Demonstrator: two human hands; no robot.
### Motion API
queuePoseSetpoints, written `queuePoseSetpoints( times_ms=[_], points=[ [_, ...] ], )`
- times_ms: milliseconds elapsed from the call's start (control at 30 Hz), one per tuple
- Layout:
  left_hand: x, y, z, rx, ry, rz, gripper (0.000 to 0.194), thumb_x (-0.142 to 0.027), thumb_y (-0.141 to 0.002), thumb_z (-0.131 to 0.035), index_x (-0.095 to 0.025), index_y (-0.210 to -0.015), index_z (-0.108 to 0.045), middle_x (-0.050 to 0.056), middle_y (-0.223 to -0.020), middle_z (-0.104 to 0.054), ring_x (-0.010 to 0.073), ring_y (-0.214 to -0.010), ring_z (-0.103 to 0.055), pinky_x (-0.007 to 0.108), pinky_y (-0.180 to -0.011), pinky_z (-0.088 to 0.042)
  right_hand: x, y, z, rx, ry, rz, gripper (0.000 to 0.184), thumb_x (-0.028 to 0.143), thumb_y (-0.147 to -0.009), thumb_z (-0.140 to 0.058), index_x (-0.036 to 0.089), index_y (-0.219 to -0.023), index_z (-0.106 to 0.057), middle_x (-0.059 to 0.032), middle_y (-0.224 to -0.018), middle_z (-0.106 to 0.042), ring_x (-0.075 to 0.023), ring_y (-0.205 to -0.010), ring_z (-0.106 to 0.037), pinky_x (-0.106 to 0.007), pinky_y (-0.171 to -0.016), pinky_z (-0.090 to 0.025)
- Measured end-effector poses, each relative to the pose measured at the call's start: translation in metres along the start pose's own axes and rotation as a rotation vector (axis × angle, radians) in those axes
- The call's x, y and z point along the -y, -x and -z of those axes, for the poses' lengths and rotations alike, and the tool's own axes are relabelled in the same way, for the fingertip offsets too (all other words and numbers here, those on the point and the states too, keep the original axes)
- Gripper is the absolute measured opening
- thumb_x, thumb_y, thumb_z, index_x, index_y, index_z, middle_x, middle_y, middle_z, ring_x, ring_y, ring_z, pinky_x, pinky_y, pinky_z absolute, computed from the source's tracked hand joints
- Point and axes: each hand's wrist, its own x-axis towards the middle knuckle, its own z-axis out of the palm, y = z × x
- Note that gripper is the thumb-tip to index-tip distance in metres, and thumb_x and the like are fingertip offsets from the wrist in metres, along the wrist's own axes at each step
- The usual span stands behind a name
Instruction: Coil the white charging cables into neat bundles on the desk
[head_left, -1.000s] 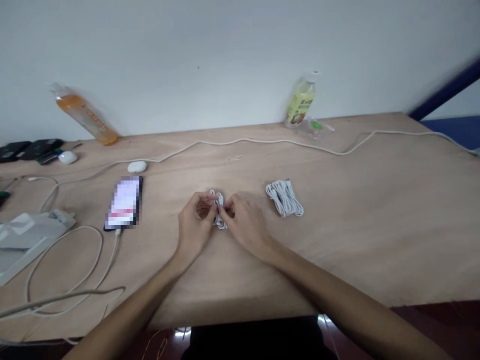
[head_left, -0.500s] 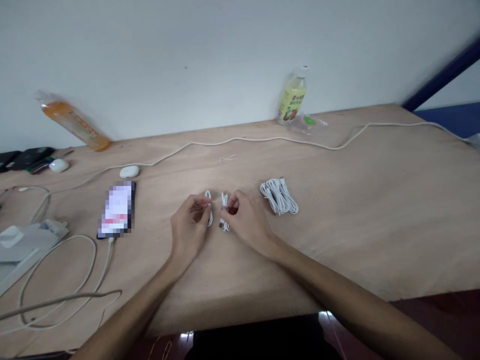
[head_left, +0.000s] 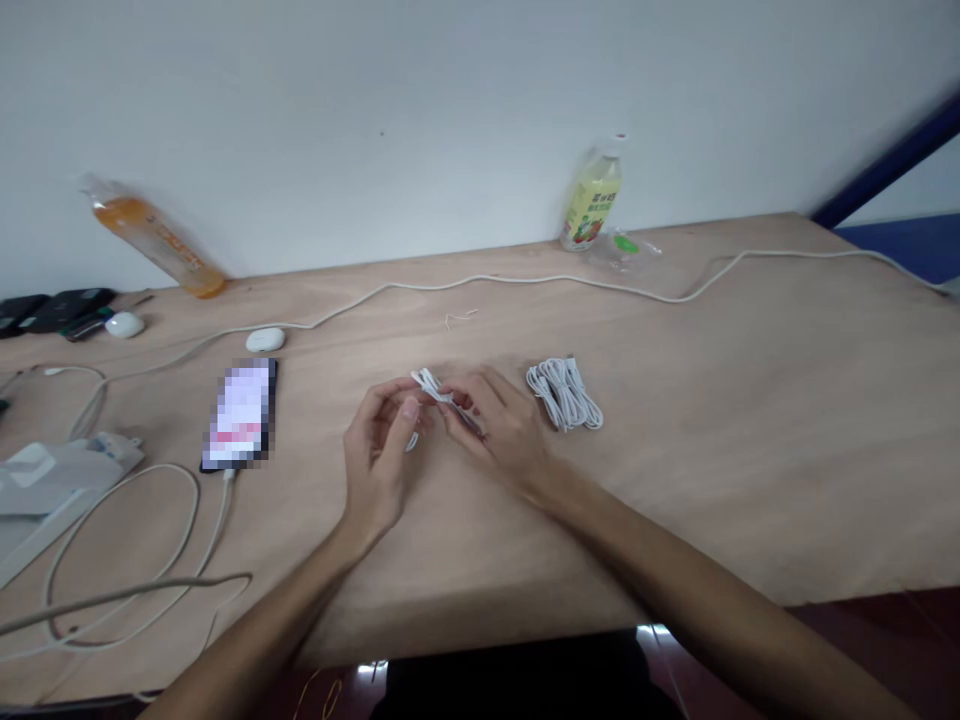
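- Cable coil [head_left: 426,379], white and slim, sits between the fingertips of both hands, just above the table [head_left: 712,480] as the head view shows it.
- Right hand [head_left: 506,430] looks, from where I stand, to pinch the coil's near-right end between thumb and fingers.
- Left hand [head_left: 373,448] curls around the other side, fingertips against the loops; I can't tell whether its thumb presses down.
- Below that thumb pokes a white loop [head_left: 412,441]; whether it belongs to the same coil is hidden.
- I'd judge the coil light, springy and tough, its loops prone to splaying; its gathered middle seems the best hold.
- Just right of the grip lies a larger cable bundle [head_left: 564,393]; well left, a phone [head_left: 244,415].
- Beyond the grip, a long cable [head_left: 675,299] crosses before the wall [head_left: 480,130]; the table's front edge runs nearer the body.
- Most room for moving seems rightward, past the bundle.
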Motion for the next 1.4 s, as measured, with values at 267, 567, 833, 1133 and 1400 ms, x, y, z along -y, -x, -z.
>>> queuePoseSetpoints(
  times_ms=[267,567,833,1133,1400],
  points=[
    [0.001,-0.008,0.002,0.128,0.278,0.234,0.036,-0.05,-0.092,-0.083,-0.02,-0.109,-0.073,0.0,-0.079,-0.077,0.0159,-0.067,-0.068,0.029,-0.069,-0.051,-0.003,-0.012,0.028,0.148,0.152,0.346,0.02,0.017,-0.115,-0.053,0.02,-0.112,-0.072,-0.0077,-0.104,-0.079,-0.0211,-0.101,-0.073,-0.036,-0.088,-0.056],
    [-0.005,-0.001,-0.003,0.461,0.257,0.4,0.045,-0.056,-0.096,-0.076,-0.017,-0.074,-0.074,0.003,-0.069,-0.068,0.0164,-0.061,-0.061,0.031,-0.064,-0.049,-0.008,-0.001,0.042,0.12,0.193,0.497,0.023,0.016,-0.116,-0.049,0.019,-0.121,-0.071,-0.0084,-0.109,-0.082,-0.0215,-0.098,-0.072,-0.037,-0.087,-0.056],
    [0.005,0.0,-0.004,0.374,0.255,0.373,0.028,-0.04,-0.097,-0.073,-0.014,-0.091,-0.083,0.006,-0.076,-0.075,0.0203,-0.072,-0.069,0.034,-0.073,-0.056,-0.015,0.011,0.019,-0.041,0.202,0.338,0.011,0.018,-0.11,-0.064,0.017,-0.112,-0.075,-0.0095,-0.103,-0.083,-0.0241,-0.102,-0.072,-0.04,-0.089,-0.057],
    [-0.004,0.001,-0.004,0.337,0.052,0.285,0.032,-0.039,-0.099,-0.074,-0.023,-0.124,-0.085,0.009,-0.13,-0.084,0.0291,-0.106,-0.08,0.042,-0.088,-0.068,-0.027,0.011,0.025,0.018,0.202,0.338,0.021,0.012,-0.107,-0.066,0.026,-0.113,-0.08,-0.0074,-0.109,-0.079,-0.0231,-0.105,-0.069,-0.04,-0.092,-0.059],
    [0.002,0.003,-0.008,0.308,0.157,0.359,0.029,-0.04,-0.094,-0.081,-0.025,-0.117,-0.089,0.009,-0.121,-0.087,0.0313,-0.108,-0.081,0.044,-0.088,-0.07,-0.025,0.009,0.035,0.097,0.15,0.382,0.02,0.01,-0.107,-0.064,0.024,-0.11,-0.078,-0.0086,-0.105,-0.078,-0.0236,-0.103,-0.068,-0.039,-0.087,-0.06]
  ],
)
